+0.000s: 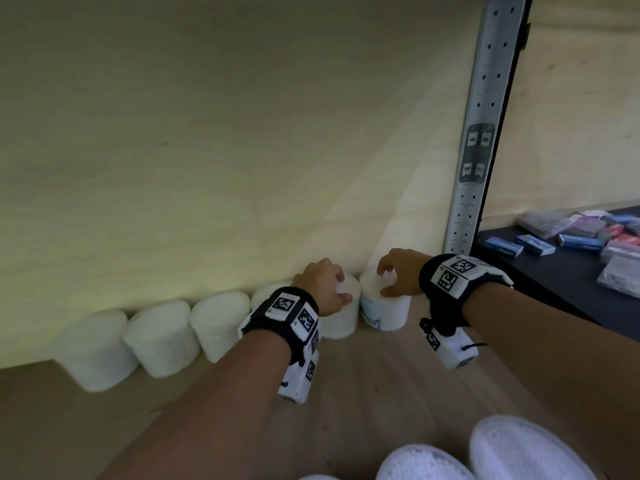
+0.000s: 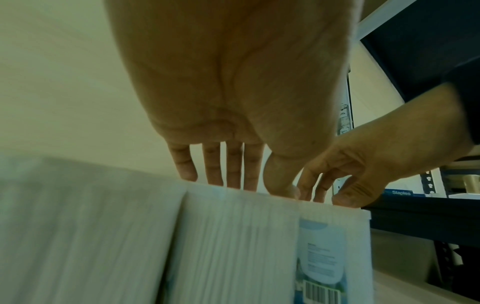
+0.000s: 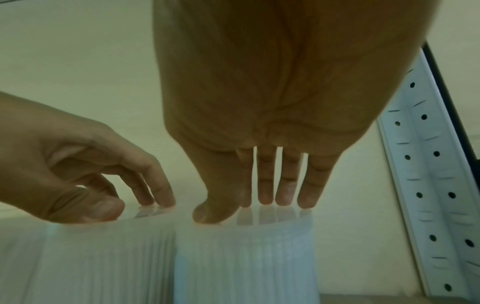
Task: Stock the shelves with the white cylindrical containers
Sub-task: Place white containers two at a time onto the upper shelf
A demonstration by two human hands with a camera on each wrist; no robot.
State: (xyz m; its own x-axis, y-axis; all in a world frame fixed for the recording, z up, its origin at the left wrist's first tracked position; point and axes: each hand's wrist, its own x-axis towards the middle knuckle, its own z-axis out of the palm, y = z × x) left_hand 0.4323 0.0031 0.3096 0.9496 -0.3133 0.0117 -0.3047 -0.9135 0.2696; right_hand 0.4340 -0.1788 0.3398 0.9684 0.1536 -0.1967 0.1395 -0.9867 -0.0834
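Note:
A row of white ribbed cylindrical containers stands along the back of a wooden shelf [image 1: 374, 382]. My left hand [image 1: 341, 287] is over the second container from the right [image 1: 341, 323], with fingertips and thumb touching its lid. In the left wrist view my left hand [image 2: 249, 185] shows nearly straight fingers on that container [image 2: 239, 246]. My right hand [image 1: 384, 280] rests its fingertips on the lid of the rightmost container [image 1: 384, 313], which has a blue label. The right wrist view shows my right hand [image 3: 241, 209] with straight fingers on that container [image 3: 244, 257].
Three more containers [image 1: 161, 341] continue the row to the left, against the plywood back wall. A perforated metal upright [image 1: 481, 133] stands just right of the hands. Beyond it, a dark shelf [image 1: 561, 282] holds small boxes. Two white round lids [image 1: 519, 448] lie near the bottom edge.

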